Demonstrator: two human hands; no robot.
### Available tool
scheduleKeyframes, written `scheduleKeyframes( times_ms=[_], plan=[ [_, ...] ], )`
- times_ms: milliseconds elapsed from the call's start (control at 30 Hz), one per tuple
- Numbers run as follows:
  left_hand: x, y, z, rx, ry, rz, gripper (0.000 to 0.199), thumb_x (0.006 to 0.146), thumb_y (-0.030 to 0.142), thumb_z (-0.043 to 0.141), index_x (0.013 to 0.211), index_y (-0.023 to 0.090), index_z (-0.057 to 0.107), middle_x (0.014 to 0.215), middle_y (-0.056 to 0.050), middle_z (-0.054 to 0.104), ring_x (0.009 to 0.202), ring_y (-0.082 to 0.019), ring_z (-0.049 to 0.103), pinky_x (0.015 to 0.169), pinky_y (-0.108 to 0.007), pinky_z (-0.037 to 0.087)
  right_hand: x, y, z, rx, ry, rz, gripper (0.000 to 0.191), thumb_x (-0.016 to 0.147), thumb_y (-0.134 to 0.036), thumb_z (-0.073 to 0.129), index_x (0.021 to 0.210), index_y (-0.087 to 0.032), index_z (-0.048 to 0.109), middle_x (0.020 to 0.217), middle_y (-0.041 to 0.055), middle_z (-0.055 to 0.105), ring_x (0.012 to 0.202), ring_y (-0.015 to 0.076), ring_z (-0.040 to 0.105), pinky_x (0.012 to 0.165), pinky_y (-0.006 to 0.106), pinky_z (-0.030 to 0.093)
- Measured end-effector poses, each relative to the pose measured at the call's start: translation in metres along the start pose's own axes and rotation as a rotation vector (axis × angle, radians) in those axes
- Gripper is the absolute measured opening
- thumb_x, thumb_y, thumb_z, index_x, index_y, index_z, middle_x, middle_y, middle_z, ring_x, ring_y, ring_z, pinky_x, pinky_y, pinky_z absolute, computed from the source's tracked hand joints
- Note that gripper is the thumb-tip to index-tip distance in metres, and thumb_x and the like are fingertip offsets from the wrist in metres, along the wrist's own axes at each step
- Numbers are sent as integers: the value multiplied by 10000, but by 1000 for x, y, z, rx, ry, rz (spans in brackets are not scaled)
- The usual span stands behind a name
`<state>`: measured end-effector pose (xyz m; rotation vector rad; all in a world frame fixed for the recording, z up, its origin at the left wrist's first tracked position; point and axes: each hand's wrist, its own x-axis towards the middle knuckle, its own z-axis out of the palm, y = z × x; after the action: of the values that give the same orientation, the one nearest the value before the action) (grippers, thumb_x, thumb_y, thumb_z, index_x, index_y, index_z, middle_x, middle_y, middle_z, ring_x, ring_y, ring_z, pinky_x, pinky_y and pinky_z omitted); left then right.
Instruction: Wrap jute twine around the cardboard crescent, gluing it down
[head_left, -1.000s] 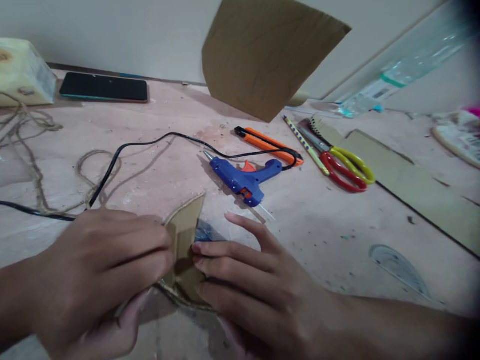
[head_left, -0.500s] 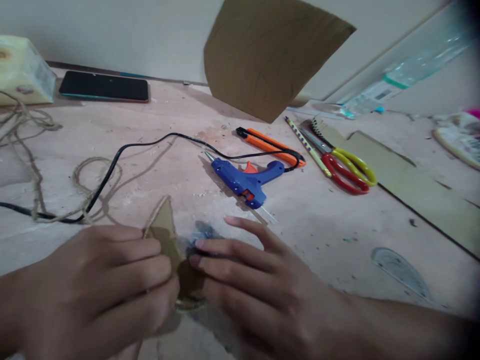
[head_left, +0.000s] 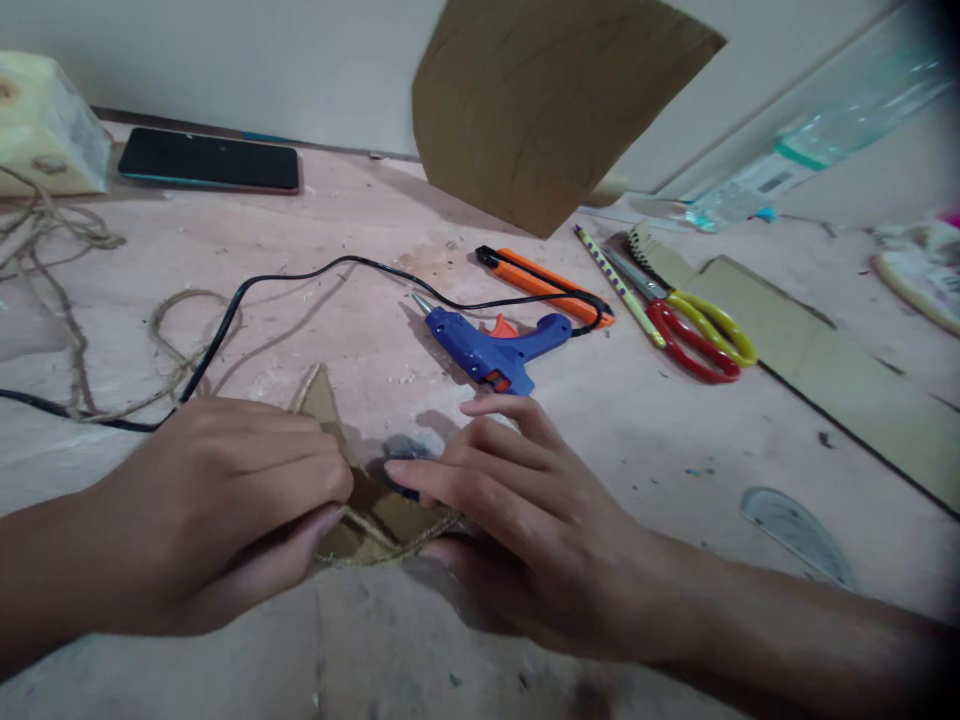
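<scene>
A small pointed cardboard piece [head_left: 401, 512] lies between my hands, twine running along its edges. My left hand [head_left: 247, 495] is closed in a pinch over its left side, on a length of twine [head_left: 366, 526] that reaches across to the lower edge. With thumb and fingers, my right hand [head_left: 532, 500] grips the cardboard's right side; its index finger lies over the piece. A dark, partly hidden patch [head_left: 409, 450] shows beside that fingertip. Just beyond my right hand, the blue glue gun [head_left: 480, 350] rests on its side, its nozzle toward the far left.
Behind the glue gun lie an orange box cutter [head_left: 544, 285], a pencil [head_left: 619, 285] and scissors [head_left: 694, 335]. Loose twine [head_left: 75, 360] and a black cord [head_left: 292, 275] cross the left. A phone [head_left: 210, 160], bottle [head_left: 787, 165], protractor [head_left: 799, 535] and cardboard sheets [head_left: 847, 365] are around.
My left hand has turned and closed into a pinch, and twine now shows stretched toward the cardboard's lower edge. My right hand has shifted its fingers and sits slightly higher in view.
</scene>
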<state>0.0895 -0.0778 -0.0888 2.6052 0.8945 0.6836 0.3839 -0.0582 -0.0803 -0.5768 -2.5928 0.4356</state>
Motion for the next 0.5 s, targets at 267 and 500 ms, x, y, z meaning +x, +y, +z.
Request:
scheduleKeyframes(
  times_ms=[267,500],
  plan=[
    [9,-5,1,25,19,0,280,1159,206,462,926,231,616,805,8,713,684,-167,650,614,-322,459,4,12,-8,31,-12,-1,219,1002,-133,653,1209,-202,662,1010,30,788,957,212,705,1115,454,470],
    [8,-4,4,41,45,-20,280,1158,200,474,905,230,593,773,22,651,673,-162,599,632,-318,437,5,-4,0,-70,34,77,152,1015,-152,632,1154,-204,662,1062,32,807,978,215,703,1163,481,410]
  ],
)
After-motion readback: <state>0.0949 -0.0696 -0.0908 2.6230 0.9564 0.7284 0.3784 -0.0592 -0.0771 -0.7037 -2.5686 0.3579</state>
